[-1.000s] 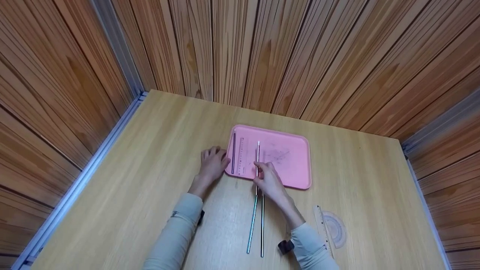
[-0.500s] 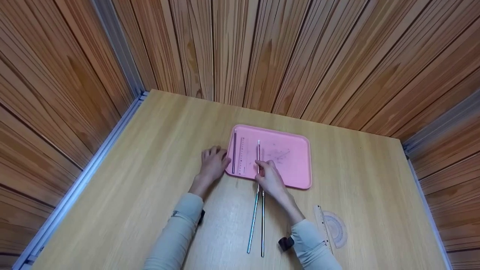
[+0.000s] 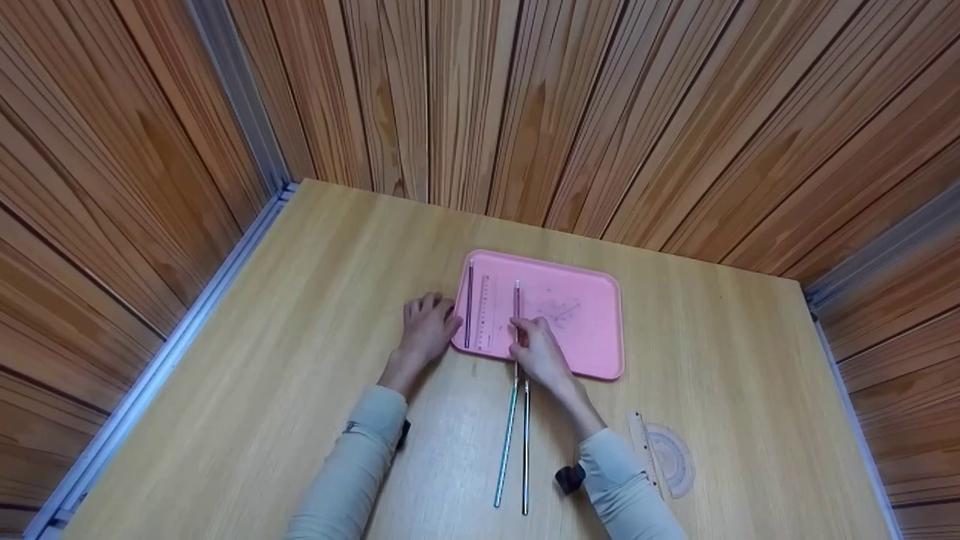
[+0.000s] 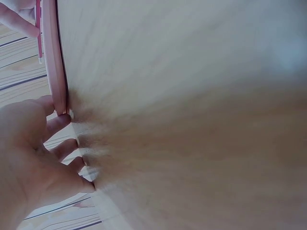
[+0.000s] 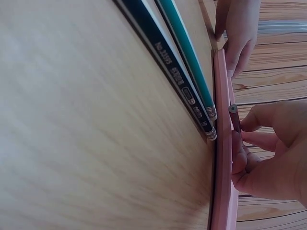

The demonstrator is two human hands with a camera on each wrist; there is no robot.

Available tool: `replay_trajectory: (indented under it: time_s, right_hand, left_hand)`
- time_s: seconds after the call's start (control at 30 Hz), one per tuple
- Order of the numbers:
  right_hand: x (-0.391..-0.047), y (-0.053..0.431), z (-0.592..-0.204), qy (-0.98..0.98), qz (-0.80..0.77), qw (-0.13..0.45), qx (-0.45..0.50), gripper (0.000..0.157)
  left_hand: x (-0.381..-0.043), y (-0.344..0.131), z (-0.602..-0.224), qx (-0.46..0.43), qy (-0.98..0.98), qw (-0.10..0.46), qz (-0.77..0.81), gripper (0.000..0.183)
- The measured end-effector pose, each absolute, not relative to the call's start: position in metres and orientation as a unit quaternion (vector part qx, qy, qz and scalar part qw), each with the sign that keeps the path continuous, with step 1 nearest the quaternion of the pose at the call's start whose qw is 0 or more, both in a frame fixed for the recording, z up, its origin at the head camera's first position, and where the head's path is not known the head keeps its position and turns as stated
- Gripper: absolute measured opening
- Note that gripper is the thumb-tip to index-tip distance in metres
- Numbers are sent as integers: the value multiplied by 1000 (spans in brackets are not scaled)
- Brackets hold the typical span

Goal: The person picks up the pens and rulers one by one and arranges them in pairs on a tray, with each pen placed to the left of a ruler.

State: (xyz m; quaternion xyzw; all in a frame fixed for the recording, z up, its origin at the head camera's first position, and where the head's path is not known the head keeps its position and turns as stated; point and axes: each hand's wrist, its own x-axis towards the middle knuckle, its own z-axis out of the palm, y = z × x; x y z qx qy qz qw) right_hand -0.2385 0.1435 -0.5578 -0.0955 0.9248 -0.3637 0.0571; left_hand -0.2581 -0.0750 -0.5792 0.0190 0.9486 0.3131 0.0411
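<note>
My right hand (image 3: 544, 356) pinches a dark red pencil (image 3: 517, 300) over the near edge of a pink tray (image 3: 592, 337). The pencil's far end, with an eraser, points toward the back wall. At the tray's left rim, my left hand (image 3: 427, 328) grips the near corner; in the left wrist view its thumb lies over the rim and its fingers (image 4: 60, 125) are on the outside. Inside the tray lie a dark purple pencil (image 3: 469, 304) along the left side and a clear ruler (image 3: 484, 311) beside it.
A teal pencil (image 3: 505, 446) and a black pencil (image 3: 526, 450) lie on the table before the tray, eraser ends close to its rim. A clear ruler (image 3: 646, 450) and a protractor (image 3: 673, 461) lie by the right forearm. Wooden panel walls surround the table.
My right hand has shifted very slightly away from me with the red pencil still pinched. The left hand stays at the tray's rim.
</note>
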Motion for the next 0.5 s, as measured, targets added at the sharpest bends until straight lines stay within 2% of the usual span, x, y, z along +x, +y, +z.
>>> replay_trajectory:
  time_s: [0.33, 0.5]
  right_hand:
    - [-252, 142, -557, 916, -388, 52, -83, 50]
    - [-256, 140, -558, 913, -395, 70, -78, 52]
  left_hand:
    - [-259, -76, -578, 25, 948, 33, 317, 43]
    - [-258, -76, -579, 20, 948, 41, 315, 43]
